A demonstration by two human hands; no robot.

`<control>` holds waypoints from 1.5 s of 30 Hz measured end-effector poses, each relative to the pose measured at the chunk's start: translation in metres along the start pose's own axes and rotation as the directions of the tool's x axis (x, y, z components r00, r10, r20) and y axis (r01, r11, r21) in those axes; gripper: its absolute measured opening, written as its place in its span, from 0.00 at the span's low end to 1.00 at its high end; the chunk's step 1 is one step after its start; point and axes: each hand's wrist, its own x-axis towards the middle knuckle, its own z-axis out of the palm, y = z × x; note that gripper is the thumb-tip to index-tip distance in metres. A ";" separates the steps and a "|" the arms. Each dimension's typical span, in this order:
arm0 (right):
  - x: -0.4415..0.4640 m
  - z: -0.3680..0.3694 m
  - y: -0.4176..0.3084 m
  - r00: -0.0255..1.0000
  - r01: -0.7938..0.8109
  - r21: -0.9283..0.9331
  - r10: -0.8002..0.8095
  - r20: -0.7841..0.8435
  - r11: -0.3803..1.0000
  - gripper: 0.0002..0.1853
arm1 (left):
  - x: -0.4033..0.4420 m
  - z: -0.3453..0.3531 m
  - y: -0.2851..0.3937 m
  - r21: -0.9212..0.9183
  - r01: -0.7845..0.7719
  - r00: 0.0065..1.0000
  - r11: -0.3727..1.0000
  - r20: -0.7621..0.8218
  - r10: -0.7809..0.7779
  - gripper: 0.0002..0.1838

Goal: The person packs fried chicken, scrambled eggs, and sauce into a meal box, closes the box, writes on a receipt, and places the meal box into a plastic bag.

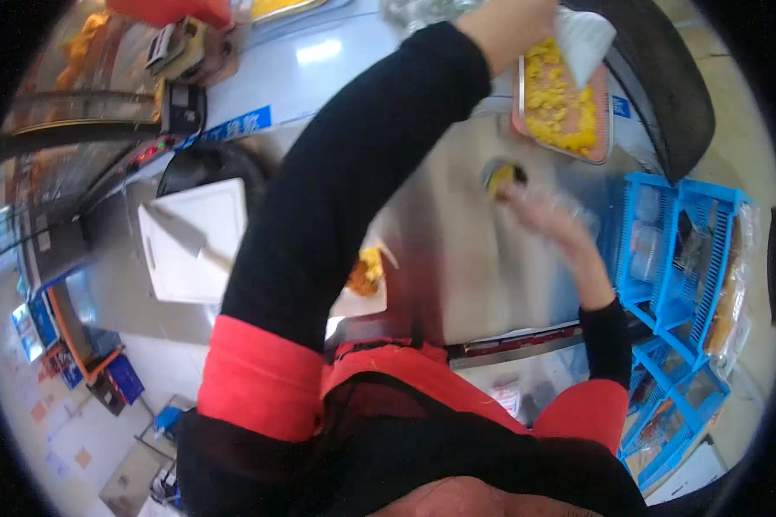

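1. Two bare hands work over a metallic surface (457, 267), their black sleeves and red cuffs in view.
2. Right hand (547, 211): blurred, its fingertips pinching the near edge of a round dark-rimmed item (498, 177) that shows yellow inside, above the middle of the surface.
3. Left hand (522, 15): reaching across to the top edge, mostly cut off, beside a white sheet (588, 41); whether its fingers are spread or pressed together, I cannot tell.
4. Yellow pieces (565, 119) fill much of a pink-edged tray (604, 129), partly under the sheet.
5. Well apart at left, a knife (177, 226) lies on a white board (220, 211).
6. Blue baskets (668, 250) stand right of the right hand.
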 end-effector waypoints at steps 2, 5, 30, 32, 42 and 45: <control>-0.042 0.060 -0.006 0.988 -0.146 0.515 0.099 0.118 0.845 0.17 | -0.008 0.006 -0.001 -0.069 -0.167 0.980 0.984 -0.126 0.157 0.03; -0.068 0.105 -0.062 0.868 -0.486 0.580 0.284 0.407 0.653 0.25 | -0.011 0.018 -0.003 0.204 -0.012 0.988 0.979 -0.150 0.043 0.02; -0.061 0.199 -0.062 0.990 -0.023 0.146 0.043 -0.136 0.989 0.20 | -0.015 0.058 -0.048 -0.728 0.452 0.840 0.515 0.153 -0.521 0.08; -0.059 0.206 -0.018 0.969 0.132 0.358 -0.043 -0.244 0.924 0.15 | -0.014 0.058 -0.047 -0.808 0.460 0.810 0.367 0.213 -0.547 0.08; 0.011 -0.021 0.049 0.607 0.105 0.736 0.543 -0.581 0.669 0.11 | -0.001 0.055 -0.029 -0.874 0.454 0.723 -0.172 0.474 -0.502 0.10; 0.037 -0.050 0.074 0.780 0.054 0.568 0.321 -0.537 0.821 0.13 | -0.004 0.053 -0.025 -0.880 0.469 0.705 -0.067 0.419 -0.572 0.09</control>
